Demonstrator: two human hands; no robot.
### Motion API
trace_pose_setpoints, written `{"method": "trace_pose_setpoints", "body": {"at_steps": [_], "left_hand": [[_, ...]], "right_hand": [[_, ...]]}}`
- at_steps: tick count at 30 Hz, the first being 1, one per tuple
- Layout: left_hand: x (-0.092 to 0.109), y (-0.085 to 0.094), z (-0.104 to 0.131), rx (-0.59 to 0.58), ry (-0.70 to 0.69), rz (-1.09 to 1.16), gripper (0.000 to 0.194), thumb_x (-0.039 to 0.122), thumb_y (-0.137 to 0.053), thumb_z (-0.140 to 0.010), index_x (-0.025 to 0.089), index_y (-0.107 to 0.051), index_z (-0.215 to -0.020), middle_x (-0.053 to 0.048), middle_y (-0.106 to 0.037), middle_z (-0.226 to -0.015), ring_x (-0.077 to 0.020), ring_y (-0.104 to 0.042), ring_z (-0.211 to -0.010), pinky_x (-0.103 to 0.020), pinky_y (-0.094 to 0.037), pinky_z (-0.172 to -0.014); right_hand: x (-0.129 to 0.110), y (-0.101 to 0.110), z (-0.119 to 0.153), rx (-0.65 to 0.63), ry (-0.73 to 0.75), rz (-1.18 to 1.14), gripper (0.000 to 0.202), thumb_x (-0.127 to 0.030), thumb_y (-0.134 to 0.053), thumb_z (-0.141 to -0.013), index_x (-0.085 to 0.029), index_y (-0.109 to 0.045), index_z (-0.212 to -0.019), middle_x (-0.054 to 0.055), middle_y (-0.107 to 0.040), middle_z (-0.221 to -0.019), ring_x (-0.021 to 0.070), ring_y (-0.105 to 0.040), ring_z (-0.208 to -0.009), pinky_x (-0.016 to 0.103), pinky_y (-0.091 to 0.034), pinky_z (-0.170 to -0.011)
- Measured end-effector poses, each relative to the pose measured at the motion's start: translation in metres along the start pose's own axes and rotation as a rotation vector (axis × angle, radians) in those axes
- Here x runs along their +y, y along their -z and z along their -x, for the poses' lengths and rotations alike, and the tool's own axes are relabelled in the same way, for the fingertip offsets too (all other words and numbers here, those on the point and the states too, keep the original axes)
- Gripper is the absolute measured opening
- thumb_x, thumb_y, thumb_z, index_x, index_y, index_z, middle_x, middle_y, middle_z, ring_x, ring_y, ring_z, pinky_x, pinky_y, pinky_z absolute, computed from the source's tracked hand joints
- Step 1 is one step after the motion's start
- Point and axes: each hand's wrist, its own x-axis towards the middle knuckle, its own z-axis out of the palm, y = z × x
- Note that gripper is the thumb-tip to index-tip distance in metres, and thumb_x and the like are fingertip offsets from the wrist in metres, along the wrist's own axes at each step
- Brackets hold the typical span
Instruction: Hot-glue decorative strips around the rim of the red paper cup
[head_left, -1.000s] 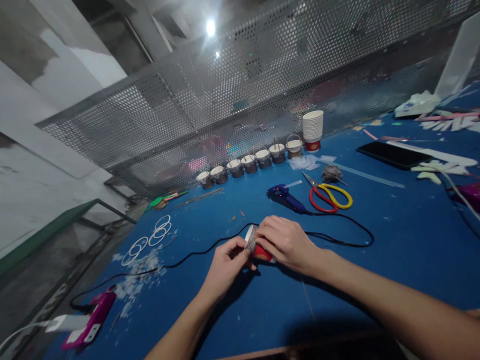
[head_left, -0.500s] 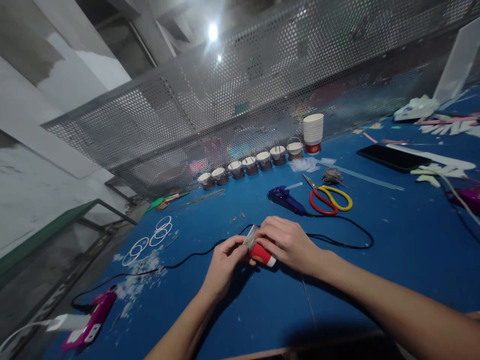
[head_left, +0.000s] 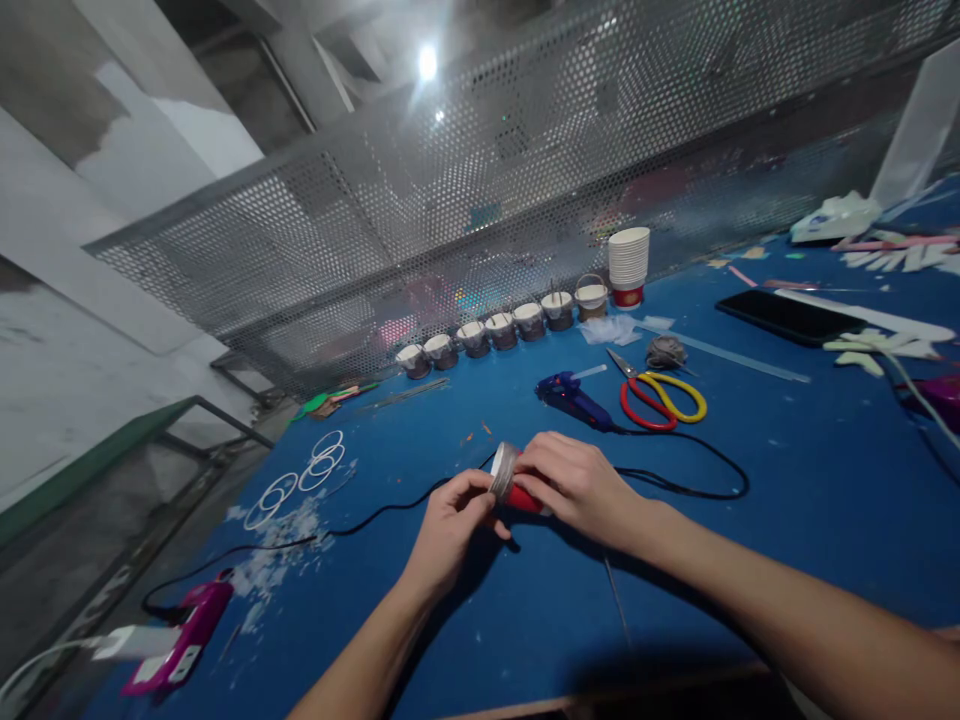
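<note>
A small red paper cup point(head_left: 526, 499) with grey cord wound round its rim end lies tilted between my two hands, its white opening turned up and to the left. The fingers of my left hand point(head_left: 452, 515) grip the corded rim from the left. My right hand point(head_left: 576, 480) is closed on the cup's right side, covering part of it. A thin grey strand point(head_left: 618, 600) lies on the table below my right wrist. Beyond my hands are a blue glue gun point(head_left: 574, 402) and scissors point(head_left: 663, 398) with red and yellow handles.
Several cord-wrapped cups point(head_left: 502, 331) line the mesh panel point(head_left: 420, 220), beside stacked paper cups point(head_left: 628, 262). A grey cord ball point(head_left: 665, 351) and black phone point(head_left: 787, 316) lie right. White rings point(head_left: 322, 467), scraps and a magenta power strip point(head_left: 187, 635) are left; a black cable crosses the table.
The cup has turned between my hands, so its white opening now shows and less of its red side and base is visible. Both hands remain nearly in place.
</note>
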Motion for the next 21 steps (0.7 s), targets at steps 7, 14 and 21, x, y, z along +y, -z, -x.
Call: {"method": "trace_pose_setpoints", "body": {"at_steps": [7,14,21], "left_hand": [[0.005,-0.003,0.002,0.017,-0.03,-0.128,0.008,0.022,-0.065,-0.07,0.016,-0.061,-0.066,0.0,-0.063,-0.058,-0.0123,-0.057,-0.056,-0.024,-0.044,-0.058],[0.005,-0.005,0.002,0.087,-0.044,-0.177,0.012,0.026,-0.069,-0.068,0.015,-0.064,-0.07,0.002,-0.059,-0.059,-0.0111,-0.053,-0.055,-0.023,-0.041,-0.054],[-0.001,-0.003,-0.001,0.162,-0.098,-0.128,0.012,0.023,-0.065,-0.07,0.016,-0.066,-0.079,0.001,-0.062,-0.067,-0.0131,-0.058,-0.062,-0.026,-0.046,-0.062]], "right_hand": [[0.0,0.0,0.0,0.0,0.032,0.02,0.027,-0.023,-0.041,-0.099,-0.016,-0.061,-0.084,0.007,-0.062,-0.076,0.0184,-0.053,-0.069,0.031,-0.044,-0.063],[0.0,0.004,-0.003,0.035,-0.109,-0.138,0.02,-0.022,-0.047,-0.096,-0.018,-0.061,-0.083,0.005,-0.065,-0.078,0.0165,-0.059,-0.072,0.029,-0.047,-0.066],[0.008,0.04,-0.018,0.527,-0.253,0.006,0.013,-0.028,-0.05,-0.092,-0.021,-0.06,-0.088,0.006,-0.066,-0.089,0.0205,-0.061,-0.086,0.037,-0.047,-0.081]]}}
